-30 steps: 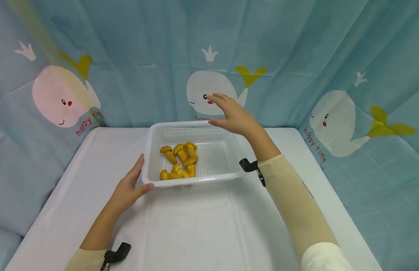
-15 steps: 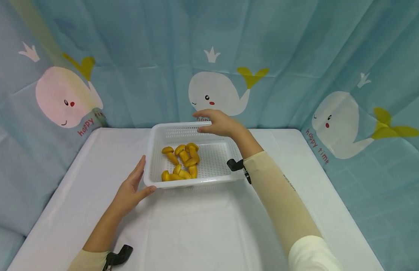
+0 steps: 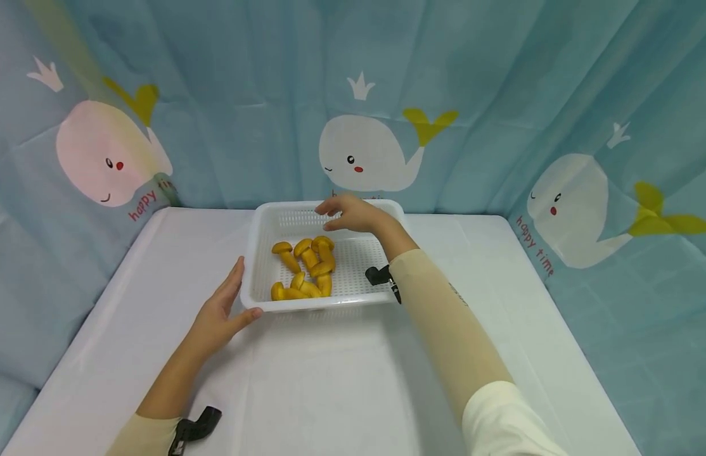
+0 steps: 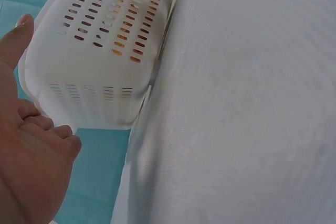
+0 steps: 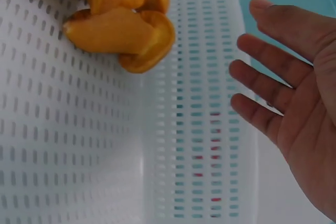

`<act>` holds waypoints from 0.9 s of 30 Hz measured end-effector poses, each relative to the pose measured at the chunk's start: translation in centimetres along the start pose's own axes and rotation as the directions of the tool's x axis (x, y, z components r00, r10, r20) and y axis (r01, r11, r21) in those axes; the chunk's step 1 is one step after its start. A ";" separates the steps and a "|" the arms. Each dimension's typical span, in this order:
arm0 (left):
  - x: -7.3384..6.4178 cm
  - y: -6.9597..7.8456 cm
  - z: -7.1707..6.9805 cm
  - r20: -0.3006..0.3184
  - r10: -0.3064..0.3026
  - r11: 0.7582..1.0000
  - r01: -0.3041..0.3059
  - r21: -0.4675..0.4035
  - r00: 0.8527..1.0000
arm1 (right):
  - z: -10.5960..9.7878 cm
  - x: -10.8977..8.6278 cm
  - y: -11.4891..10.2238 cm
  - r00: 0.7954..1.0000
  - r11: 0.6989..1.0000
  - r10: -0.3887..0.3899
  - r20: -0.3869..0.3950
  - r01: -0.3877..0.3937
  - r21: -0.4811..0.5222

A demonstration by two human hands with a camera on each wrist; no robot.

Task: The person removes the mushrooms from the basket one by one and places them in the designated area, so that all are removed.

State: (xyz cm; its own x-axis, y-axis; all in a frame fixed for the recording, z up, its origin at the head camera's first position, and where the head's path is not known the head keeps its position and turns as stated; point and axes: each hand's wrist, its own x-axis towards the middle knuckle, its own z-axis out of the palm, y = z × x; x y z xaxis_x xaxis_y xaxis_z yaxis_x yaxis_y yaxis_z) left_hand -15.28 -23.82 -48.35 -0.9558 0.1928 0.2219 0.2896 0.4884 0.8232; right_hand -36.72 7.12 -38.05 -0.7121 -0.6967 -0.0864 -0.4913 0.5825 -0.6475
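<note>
A white perforated plastic basket [image 3: 324, 304] stands near the back of the table, with several yellow-brown mushrooms [image 3: 324, 252] lying in its left half. My left hand [image 3: 216, 320] rests at the basket's left front corner, thumb and fingers spread along the rim; the left wrist view shows it beside the basket's slotted wall [image 4: 105, 66]. Over the back part of the basket hovers my right hand [image 3: 355, 214], fingers extended and slightly bent, holding nothing. In the right wrist view this hand [image 5: 299, 82] is apart from the mushrooms [image 5: 115, 30].
A white cloth covers the table [image 3: 324, 380]. Behind and at both sides hangs a blue curtain [image 3: 262, 95] printed with whales. Black camera mounts [image 3: 200, 425] sit on both wrists.
My right hand has moved left and down, from above the basket's back right to over its back middle, nearer the mushrooms. My left hand stays at the corner.
</note>
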 end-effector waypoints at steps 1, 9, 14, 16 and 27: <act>0.0 0.0 0.0 -0.003 0.002 1.000 -0.002 0.002 1.000 | 0.2 0.3 0.1 1.000 1.000 -0.004 0.011 0.004 0.009; 0.0 0.1 0.3 -0.002 -0.007 0.999 0.007 0.041 1.000 | 1.9 1.2 1.3 0.996 0.998 0.030 0.078 -0.034 0.061; -0.4 0.3 -0.1 -0.022 -0.012 0.995 0.014 0.095 1.000 | 2.6 1.9 1.8 0.997 0.997 0.021 0.080 -0.027 0.073; -0.5 0.3 -0.1 -0.028 -0.003 0.995 0.006 0.102 1.000 | 2.8 2.1 2.2 0.996 0.996 0.027 0.084 -0.034 0.079; -0.5 0.0 0.3 -0.055 -0.004 0.994 0.010 0.110 0.998 | 3.1 2.0 4.0 0.992 0.995 0.056 0.113 -0.064 0.070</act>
State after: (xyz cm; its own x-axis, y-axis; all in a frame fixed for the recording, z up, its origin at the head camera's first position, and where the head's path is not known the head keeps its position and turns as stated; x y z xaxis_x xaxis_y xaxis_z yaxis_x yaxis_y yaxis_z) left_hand -14.82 -23.61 -48.61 -0.9583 0.1436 0.2470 0.2837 0.5809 0.7629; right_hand -38.57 6.79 -43.18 -0.6772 -0.7059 -0.2075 -0.4082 0.5951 -0.6923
